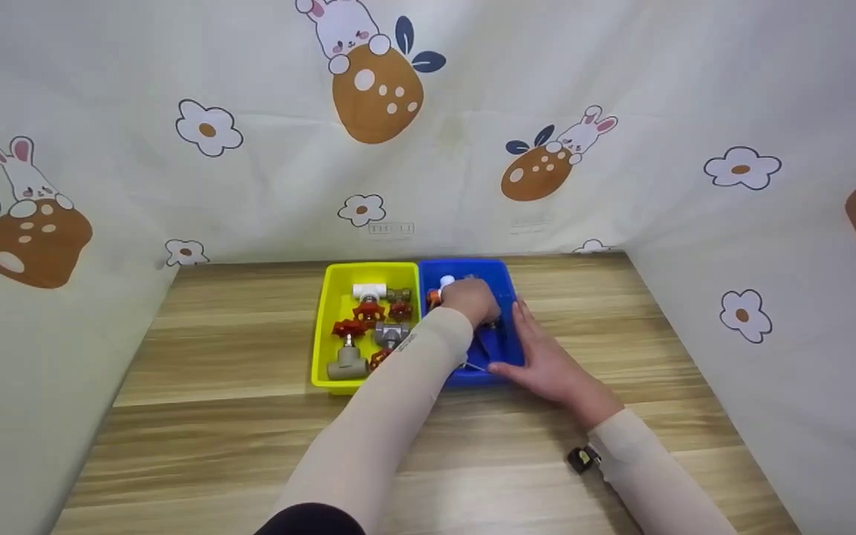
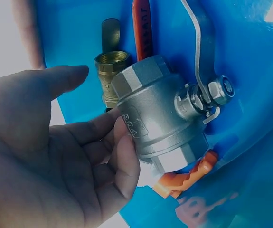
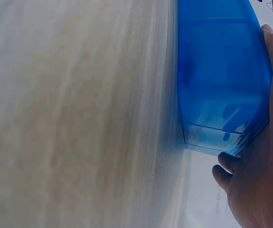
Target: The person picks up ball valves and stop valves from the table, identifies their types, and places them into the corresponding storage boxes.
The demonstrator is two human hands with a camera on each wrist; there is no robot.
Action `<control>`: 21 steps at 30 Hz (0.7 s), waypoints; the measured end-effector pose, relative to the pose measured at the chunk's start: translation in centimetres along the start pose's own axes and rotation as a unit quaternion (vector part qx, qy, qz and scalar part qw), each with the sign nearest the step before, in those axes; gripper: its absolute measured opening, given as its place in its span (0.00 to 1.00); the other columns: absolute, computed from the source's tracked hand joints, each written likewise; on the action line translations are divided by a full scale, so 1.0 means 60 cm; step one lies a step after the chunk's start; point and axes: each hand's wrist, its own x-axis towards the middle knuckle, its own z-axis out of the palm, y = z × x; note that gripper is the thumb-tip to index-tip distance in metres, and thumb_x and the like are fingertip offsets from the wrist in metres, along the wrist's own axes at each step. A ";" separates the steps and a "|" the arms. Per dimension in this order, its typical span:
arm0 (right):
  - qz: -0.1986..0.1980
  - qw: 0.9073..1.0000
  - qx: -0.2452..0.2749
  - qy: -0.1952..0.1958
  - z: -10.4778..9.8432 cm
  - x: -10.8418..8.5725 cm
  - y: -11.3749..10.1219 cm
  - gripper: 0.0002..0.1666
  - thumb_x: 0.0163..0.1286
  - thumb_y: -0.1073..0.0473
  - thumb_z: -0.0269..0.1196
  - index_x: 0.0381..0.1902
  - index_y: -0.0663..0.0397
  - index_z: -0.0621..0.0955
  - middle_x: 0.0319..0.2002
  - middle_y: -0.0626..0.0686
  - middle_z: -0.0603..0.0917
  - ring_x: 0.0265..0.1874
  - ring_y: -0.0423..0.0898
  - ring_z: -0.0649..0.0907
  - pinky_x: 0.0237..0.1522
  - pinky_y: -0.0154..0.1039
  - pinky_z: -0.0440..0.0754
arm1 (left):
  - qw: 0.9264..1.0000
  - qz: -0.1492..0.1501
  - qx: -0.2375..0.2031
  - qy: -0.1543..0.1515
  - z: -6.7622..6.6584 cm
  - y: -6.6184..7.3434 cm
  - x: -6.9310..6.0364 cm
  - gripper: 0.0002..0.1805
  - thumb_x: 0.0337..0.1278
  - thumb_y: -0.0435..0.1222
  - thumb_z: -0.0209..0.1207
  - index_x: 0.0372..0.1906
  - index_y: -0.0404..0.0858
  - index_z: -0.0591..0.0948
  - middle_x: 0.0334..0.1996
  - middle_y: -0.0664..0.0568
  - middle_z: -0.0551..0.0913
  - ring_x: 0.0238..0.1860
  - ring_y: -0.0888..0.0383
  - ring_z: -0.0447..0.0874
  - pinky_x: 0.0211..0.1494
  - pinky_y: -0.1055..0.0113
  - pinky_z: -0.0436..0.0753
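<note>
My left hand (image 1: 471, 299) reaches into the blue bin (image 1: 465, 377). In the left wrist view its bent fingers touch the side of a steel ball valve (image 2: 150, 116) with a metal lever, while the thumb stands off to the left. Beside that valve stand a brass valve (image 2: 111, 78) and a red lever handle (image 2: 143, 28); an orange handle (image 2: 188, 176) lies below it. My right hand (image 1: 550, 369) rests against the bin's right side, its fingers stretched along the outer wall and the thumb near the front corner. In the head view the left hand hides most of the bin's contents.
A yellow bin (image 1: 329, 305) adjoins the blue one on the left. It holds several tee-shaped valves with red handwheels, among them a beige valve (image 1: 348, 363). The wooden table (image 1: 235, 446) is bounded by a patterned cloth (image 1: 458, 178) behind and on both sides.
</note>
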 end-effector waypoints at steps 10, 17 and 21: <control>0.005 1.000 -0.002 -0.003 0.003 0.001 -0.001 0.73 0.73 0.30 0.71 0.90 0.65 0.43 0.90 0.66 0.41 0.88 0.65 0.48 0.85 0.63 0.52 | 0.997 0.020 -0.066 -0.030 -0.010 -0.015 -0.006 0.23 0.81 0.50 0.63 0.65 0.39 0.88 0.56 0.47 0.89 0.50 0.51 0.88 0.66 0.56 0.86; 0.012 1.000 -0.005 -0.002 0.003 0.001 -0.001 0.73 0.73 0.29 0.70 0.90 0.64 0.44 0.91 0.63 0.40 0.88 0.65 0.49 0.85 0.64 0.53 | 0.996 0.074 -0.057 0.013 -0.021 -0.052 -0.029 0.27 0.77 0.52 0.62 0.67 0.37 0.87 0.64 0.45 0.88 0.56 0.48 0.86 0.69 0.48 0.84; 0.020 1.000 -0.002 -0.003 0.001 -0.001 0.000 0.74 0.73 0.28 0.71 0.90 0.64 0.43 0.91 0.62 0.40 0.87 0.65 0.49 0.85 0.63 0.53 | 0.993 0.107 -0.036 0.023 -0.027 -0.070 -0.037 0.31 0.79 0.54 0.61 0.71 0.37 0.84 0.68 0.43 0.86 0.64 0.46 0.86 0.73 0.48 0.81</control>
